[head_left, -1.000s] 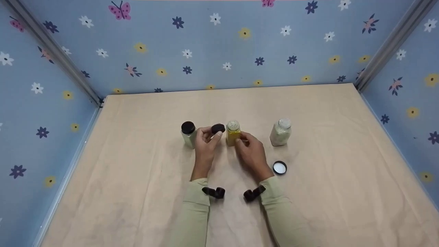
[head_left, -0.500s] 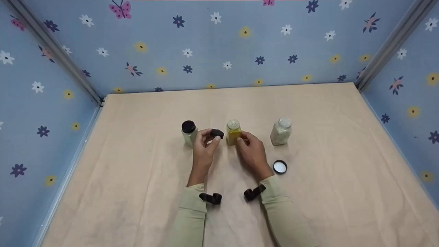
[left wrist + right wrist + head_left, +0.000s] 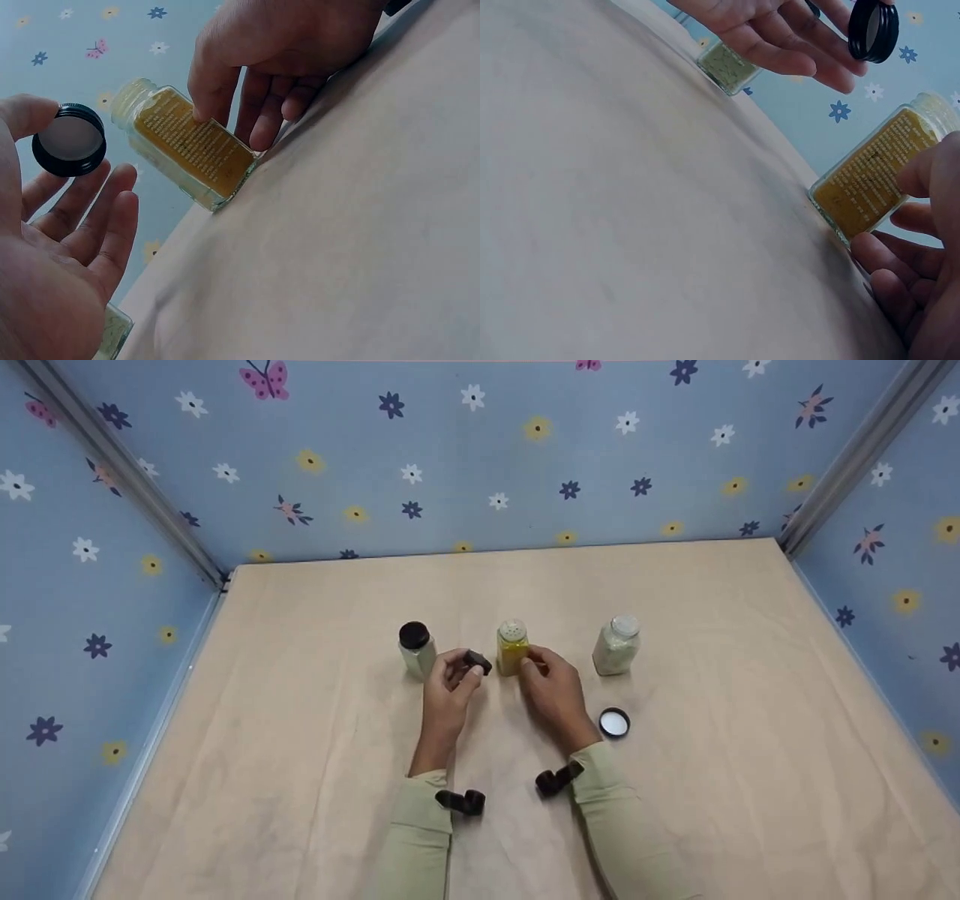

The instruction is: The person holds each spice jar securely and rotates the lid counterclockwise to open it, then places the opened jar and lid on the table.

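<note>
My left hand [image 3: 448,694] pinches a black screw lid [image 3: 71,142] between thumb and fingers, its white-lined inside facing the left wrist camera. Just right of that lid, a glass spice jar [image 3: 512,652] of yellow powder stands upright on the table, its perforated shaker top bare. With thumb and fingers my right hand [image 3: 556,690] holds this jar by its right side; printed text covers the face of the jar seen in the right wrist view. The lid and the yellow jar are apart.
Left of my left hand stands a pale green jar [image 3: 418,654] with a black lid on. At the right is an uncapped jar [image 3: 616,646] of pale contents. A second black lid [image 3: 614,723] lies inside-up before it. Flower-patterned walls [image 3: 480,450] border the cloth-covered table [image 3: 247,750].
The left hand has drawn back slightly from the yellow jar's top, lowering and tilting the lid. The right hand keeps its hold on the jar, which stays in place.
</note>
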Demonstrator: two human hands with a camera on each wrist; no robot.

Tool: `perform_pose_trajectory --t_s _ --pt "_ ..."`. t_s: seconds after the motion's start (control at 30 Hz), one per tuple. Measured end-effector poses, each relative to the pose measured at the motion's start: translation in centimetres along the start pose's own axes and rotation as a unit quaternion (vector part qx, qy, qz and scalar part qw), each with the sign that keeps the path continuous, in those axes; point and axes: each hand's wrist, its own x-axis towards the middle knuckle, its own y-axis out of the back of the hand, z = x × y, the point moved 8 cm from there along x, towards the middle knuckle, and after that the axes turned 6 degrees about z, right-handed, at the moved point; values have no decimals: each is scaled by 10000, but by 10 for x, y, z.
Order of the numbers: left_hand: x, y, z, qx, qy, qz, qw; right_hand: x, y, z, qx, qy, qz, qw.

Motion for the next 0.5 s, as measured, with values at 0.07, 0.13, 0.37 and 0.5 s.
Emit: perform_pose_trajectory --t_s 0.07,0.13,0.37,0.5 --pt "-2 0 -1 193 -8 -37 9998 0 0 1 -23 -26 -19 10000" --pt "-4 0 -3 482 -31 -82 9988 -1 0 2 -11 -58 -21 10000" --pt "-9 -8 -6 1068 -128 -402 9934 -1 4 1 132 -6 84 9999" --pt "-12 -13 -8 1413 -177 -614 9879 -1 6 -1 88 74 182 9998"
